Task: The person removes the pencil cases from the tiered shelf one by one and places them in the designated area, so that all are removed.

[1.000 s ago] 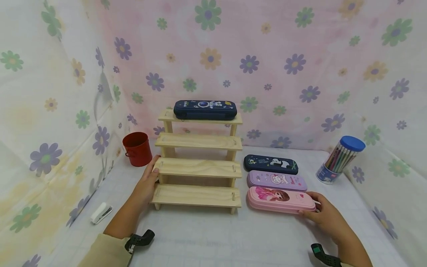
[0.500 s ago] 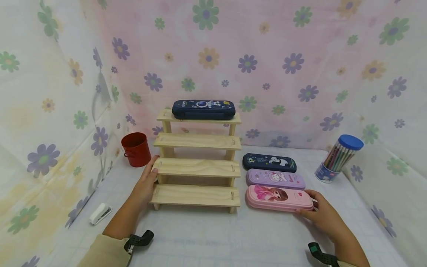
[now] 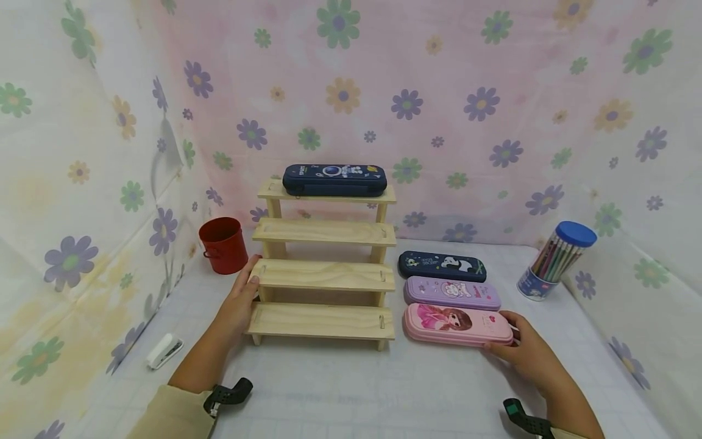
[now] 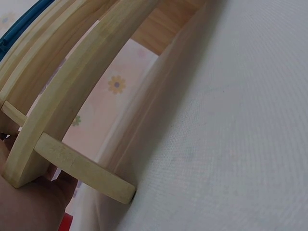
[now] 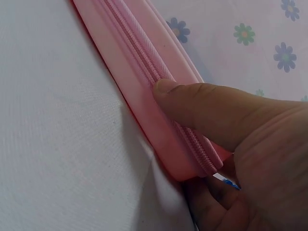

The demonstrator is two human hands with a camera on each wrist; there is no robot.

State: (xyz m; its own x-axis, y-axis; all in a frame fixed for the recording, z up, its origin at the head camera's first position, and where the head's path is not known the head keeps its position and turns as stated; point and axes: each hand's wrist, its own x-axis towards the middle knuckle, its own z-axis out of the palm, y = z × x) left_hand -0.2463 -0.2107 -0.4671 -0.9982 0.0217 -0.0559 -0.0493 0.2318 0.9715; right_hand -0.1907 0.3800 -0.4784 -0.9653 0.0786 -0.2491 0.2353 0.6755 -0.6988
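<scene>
A four-tier wooden display stand [image 3: 323, 320] stands mid-table, a navy pencil case with an astronaut print [image 3: 334, 180] on its top tier. My left hand [image 3: 237, 305] grips the stand's left side, around the second tier from the bottom; the left wrist view has the hand [image 4: 31, 204] at a board's end. At the right, my right hand [image 3: 523, 350] holds the right end of a pink pencil case with a girl print [image 3: 457, 324]. Its thumb [image 5: 192, 103] presses along the zip, other fingers partly hidden behind. A lilac case [image 3: 452, 293] and a navy panda case [image 3: 442, 266] lie just behind it.
A red bucket [image 3: 223, 247] is left of the stand, and a white stapler [image 3: 164, 352] lies nearer on that side. A blue-lidded tub of pencils [image 3: 556, 262] leans at the far right. Flowered cloth [image 3: 373, 73] walls in the back and sides.
My right hand and the pink pencil case have edged slightly left and away from me, the two cases behind shifting a little with them. My left hand stays on the stand.
</scene>
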